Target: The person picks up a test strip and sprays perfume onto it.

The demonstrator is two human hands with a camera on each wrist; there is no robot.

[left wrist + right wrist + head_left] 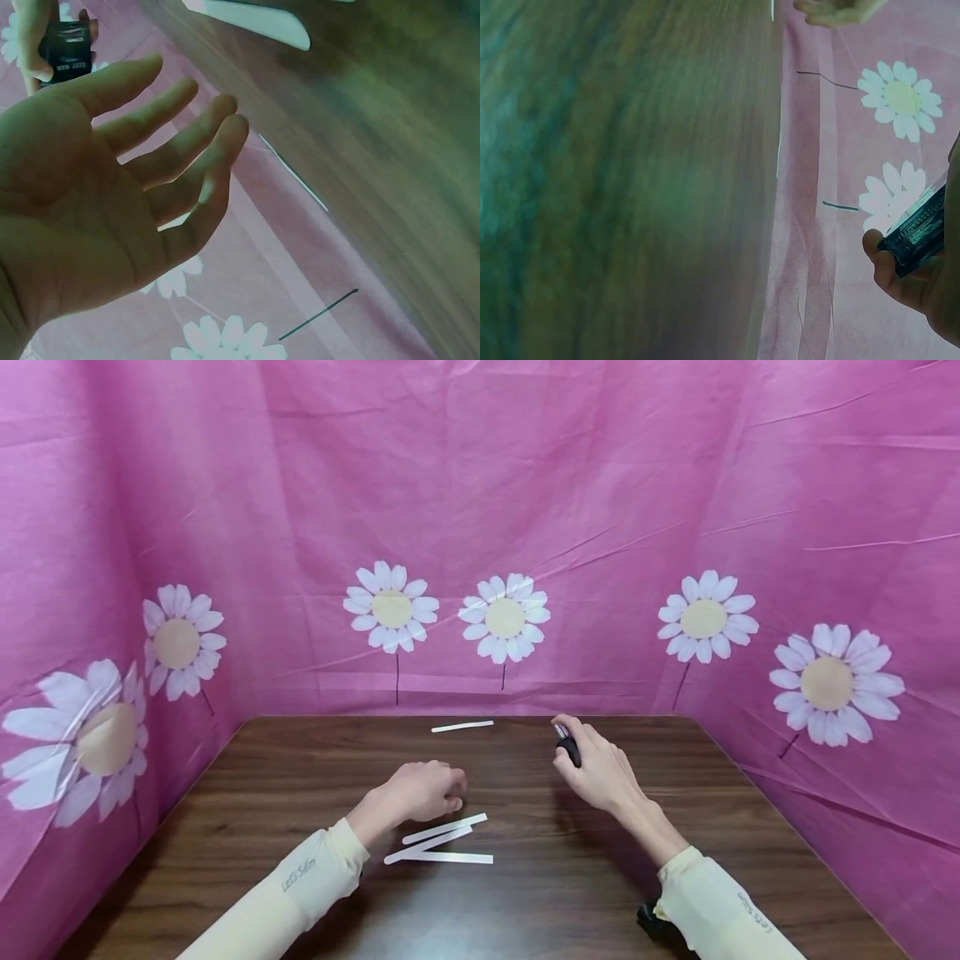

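Held up above the right side of the table is a small black perfume bottle with a shiny upper part. My right hand grips it, the index finger over its top and the thumb at its side. Pale lettering shows on the bottle in the left wrist view. My left hand hovers over the table with loosely bent fingers and an empty palm. Just below it in the head view lie three white paper strips, partly overlapping, each with a rounded end.
Another white strip lies alone near the far edge of the brown wooden table. Pink cloth printed with daisies hangs behind the table and along both sides. A small black object shows under the right sleeve.
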